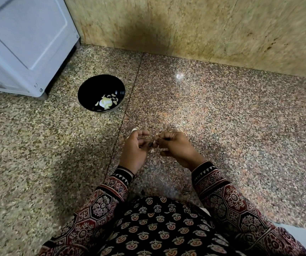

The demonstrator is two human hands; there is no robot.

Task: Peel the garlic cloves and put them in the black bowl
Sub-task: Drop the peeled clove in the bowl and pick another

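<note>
Pale clove (155, 143) pinched between left hand (134, 151), right hand (176, 147)

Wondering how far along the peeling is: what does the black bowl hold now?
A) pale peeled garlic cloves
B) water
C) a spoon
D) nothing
A: several pale peeled cloves lie at the bottom of the black bowl.
</note>
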